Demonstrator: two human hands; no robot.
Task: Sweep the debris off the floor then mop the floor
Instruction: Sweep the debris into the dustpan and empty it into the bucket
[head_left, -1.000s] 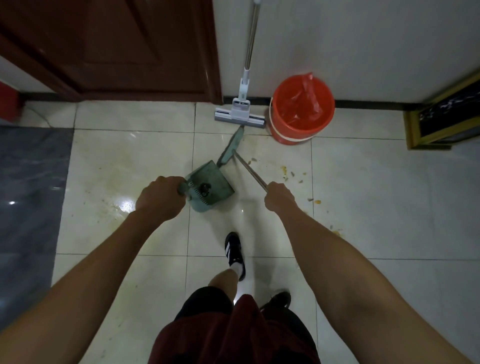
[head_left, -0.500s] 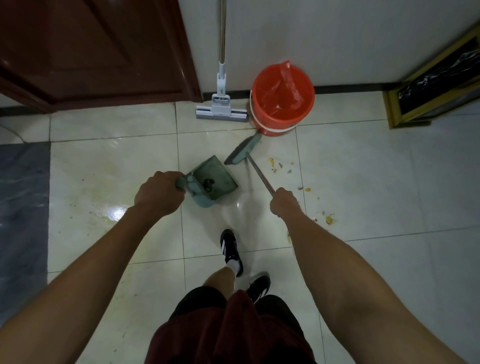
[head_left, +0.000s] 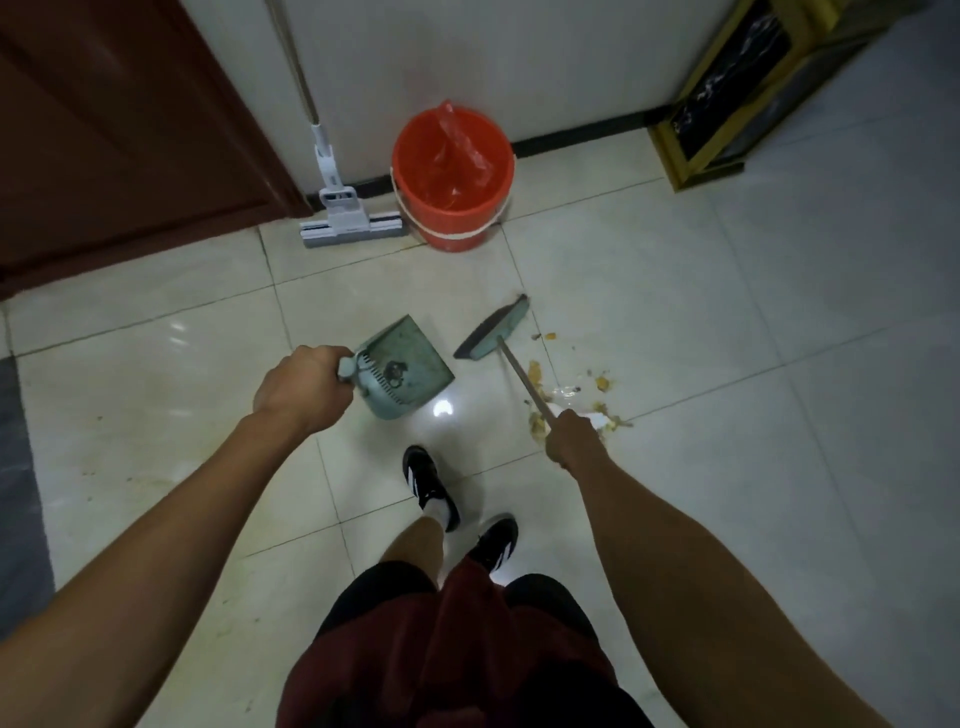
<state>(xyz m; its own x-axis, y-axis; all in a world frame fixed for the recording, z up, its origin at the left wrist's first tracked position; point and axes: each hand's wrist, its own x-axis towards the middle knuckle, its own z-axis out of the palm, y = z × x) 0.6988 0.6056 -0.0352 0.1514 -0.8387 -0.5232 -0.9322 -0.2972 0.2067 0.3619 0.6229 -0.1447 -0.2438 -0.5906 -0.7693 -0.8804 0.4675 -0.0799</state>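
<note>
My left hand (head_left: 301, 392) grips the handle of a grey-green dustpan (head_left: 408, 366) held just above the pale tiled floor (head_left: 675, 322). My right hand (head_left: 574, 439) grips the thin handle of a small green broom (head_left: 493, 330), whose head lies on the tiles to the right of the dustpan. Yellowish debris (head_left: 597, 387) lies scattered on the floor beside the broom handle and my right hand. A sponge mop (head_left: 353, 221) leans against the white wall at the back.
An orange bucket (head_left: 452, 208) lined with a red bag stands by the wall right of the mop. A dark wooden door (head_left: 130, 130) is at the left, a gold-framed dark panel (head_left: 727, 104) at the right. My feet in black shoes (head_left: 428, 483) stand below the dustpan.
The view has swung to the right. The broom head has moved away from the bucket toward the debris, and more debris shows near my right hand. Both hands keep their grips.
</note>
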